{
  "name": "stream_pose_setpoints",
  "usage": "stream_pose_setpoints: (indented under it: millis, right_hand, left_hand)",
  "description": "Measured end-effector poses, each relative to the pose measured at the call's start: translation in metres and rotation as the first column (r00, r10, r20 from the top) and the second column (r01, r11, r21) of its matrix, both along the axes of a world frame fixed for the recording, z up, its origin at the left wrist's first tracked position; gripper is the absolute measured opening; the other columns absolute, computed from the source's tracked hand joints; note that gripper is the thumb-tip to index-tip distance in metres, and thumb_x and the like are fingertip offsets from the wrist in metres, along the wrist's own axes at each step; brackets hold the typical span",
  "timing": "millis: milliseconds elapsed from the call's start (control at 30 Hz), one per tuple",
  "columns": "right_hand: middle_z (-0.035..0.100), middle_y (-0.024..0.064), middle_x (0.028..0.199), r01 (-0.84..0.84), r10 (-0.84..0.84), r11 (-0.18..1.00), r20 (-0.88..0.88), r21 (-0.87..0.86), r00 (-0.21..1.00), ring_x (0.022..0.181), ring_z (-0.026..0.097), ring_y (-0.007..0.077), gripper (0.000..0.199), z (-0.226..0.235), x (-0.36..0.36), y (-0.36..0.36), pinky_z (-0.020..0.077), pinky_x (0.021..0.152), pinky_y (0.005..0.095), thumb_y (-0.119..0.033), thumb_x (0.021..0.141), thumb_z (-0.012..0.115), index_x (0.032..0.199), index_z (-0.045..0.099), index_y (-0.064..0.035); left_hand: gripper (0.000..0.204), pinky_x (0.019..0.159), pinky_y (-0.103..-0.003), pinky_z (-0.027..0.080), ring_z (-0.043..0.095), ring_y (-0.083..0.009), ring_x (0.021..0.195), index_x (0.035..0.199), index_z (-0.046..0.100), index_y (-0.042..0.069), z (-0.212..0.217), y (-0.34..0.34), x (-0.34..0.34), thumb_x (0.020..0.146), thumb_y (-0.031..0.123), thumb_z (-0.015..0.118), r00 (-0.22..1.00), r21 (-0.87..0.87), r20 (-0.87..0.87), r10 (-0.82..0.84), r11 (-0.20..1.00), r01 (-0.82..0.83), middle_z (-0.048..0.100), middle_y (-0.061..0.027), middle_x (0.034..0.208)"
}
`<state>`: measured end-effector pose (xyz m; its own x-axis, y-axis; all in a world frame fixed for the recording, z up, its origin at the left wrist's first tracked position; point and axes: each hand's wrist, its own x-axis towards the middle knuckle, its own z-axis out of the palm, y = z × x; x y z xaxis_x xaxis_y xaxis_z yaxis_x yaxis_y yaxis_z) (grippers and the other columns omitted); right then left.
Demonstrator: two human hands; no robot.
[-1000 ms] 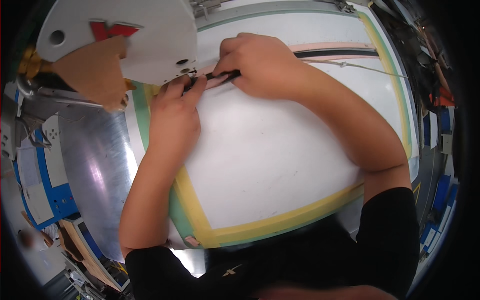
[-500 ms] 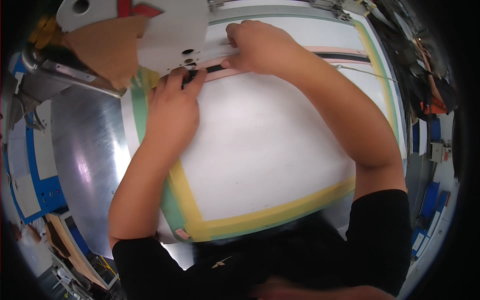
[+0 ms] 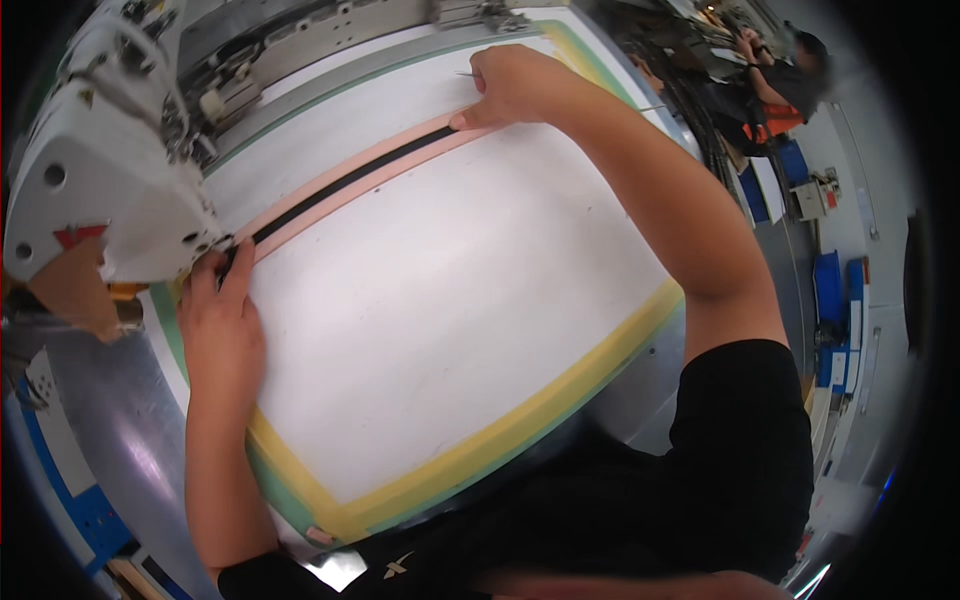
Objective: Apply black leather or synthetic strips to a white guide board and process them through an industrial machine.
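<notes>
A long black strip (image 3: 350, 187) bordered by pink bands (image 3: 318, 184) runs slantwise over a white board (image 3: 450, 290). At the strip's left end, beside the machine head, lies my left hand (image 3: 222, 325). Its bent fingertips rest on the strip with a gap between thumb and fingers. Farther right, my right hand (image 3: 518, 88) touches the strip with its thumb. The curled fingers of that hand hold a thin, pointed metal tool (image 3: 464, 74), mostly hidden in the grip. Beyond this hand, the right part of the strip is covered by my hand and forearm.
A white machine head (image 3: 110, 170), with brown paper (image 3: 75, 285) stuck to it, stands close to my left hand. Yellow tape (image 3: 510, 440) and green tape edge the board. A metal rail (image 3: 330, 50) crosses the far side. Another person (image 3: 775, 85) sits at the far right.
My right hand has moved right along the strip, away from my left hand, baring more black strip between them. My left hand stays near the machine head. The view has turned.
</notes>
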<state>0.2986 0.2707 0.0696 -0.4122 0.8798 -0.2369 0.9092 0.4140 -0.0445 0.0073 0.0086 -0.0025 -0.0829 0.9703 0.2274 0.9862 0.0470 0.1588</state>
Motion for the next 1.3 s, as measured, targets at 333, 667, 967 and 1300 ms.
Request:
stream_pose_setpoints:
  millis: [333, 667, 967, 1300]
  right_hand:
    - [0.075, 0.0193, 0.105, 0.146, -0.155, 0.987, 0.17, 0.067, 0.973, 0.1, 0.072, 0.0341, 0.069, -0.002, 0.1, 0.074, 0.0563, 0.087, 0.0411, -0.059, 0.073, 0.088, 0.105, 0.073, 0.0008]
    - [0.075, 0.0239, 0.11, 0.253, -0.272, 0.962, 0.278, 0.105, 0.921, 0.103, 0.072, 0.0368, 0.085, -0.016, 0.151, 0.117, 0.0563, 0.09, 0.0436, -0.067, 0.07, 0.086, 0.113, 0.075, 0.006]
    - [0.076, 0.0154, 0.113, 0.173, -0.071, 0.96, -0.406, 0.22, 0.911, 0.105, 0.071, 0.0336, 0.023, -0.027, 0.167, 0.063, 0.0566, 0.093, 0.0422, -0.018, 0.092, 0.07, 0.112, 0.078, -0.0107]
    - [0.069, 0.0056, 0.13, 0.09, 0.004, 0.965, -0.355, 0.247, 0.935, 0.12, 0.064, 0.0313, 0.033, -0.049, 0.151, 0.006, 0.0514, 0.103, 0.0414, -0.005, 0.096, 0.057, 0.123, 0.075, -0.0118]
  left_hand:
    - [0.049, 0.107, -0.045, 0.046, 0.056, -0.0395, 0.124, 0.144, 0.063, 0.01, 0.008, -0.002, 0.001, 0.098, -0.005, 0.052, 0.997, -0.073, 0.016, 0.074, 0.995, -0.073, 0.056, -0.0226, 0.137]
    - [0.051, 0.108, -0.049, 0.044, 0.057, -0.0383, 0.124, 0.145, 0.06, 0.007, 0.003, -0.005, -0.006, 0.096, -0.004, 0.056, 1.0, -0.03, -0.029, 0.012, 0.999, -0.013, 0.055, -0.0212, 0.137]
    - [0.049, 0.107, -0.046, 0.046, 0.057, -0.0403, 0.123, 0.143, 0.063, 0.006, 0.009, -0.004, -0.002, 0.096, -0.004, 0.054, 1.0, -0.051, -0.022, 0.012, 0.999, -0.013, 0.057, -0.0231, 0.136]
    - [0.052, 0.108, -0.048, 0.046, 0.056, -0.0424, 0.124, 0.145, 0.061, 0.005, 0.006, -0.004, -0.002, 0.095, -0.005, 0.054, 0.999, -0.057, -0.04, 0.013, 0.998, -0.015, 0.056, -0.0243, 0.137]
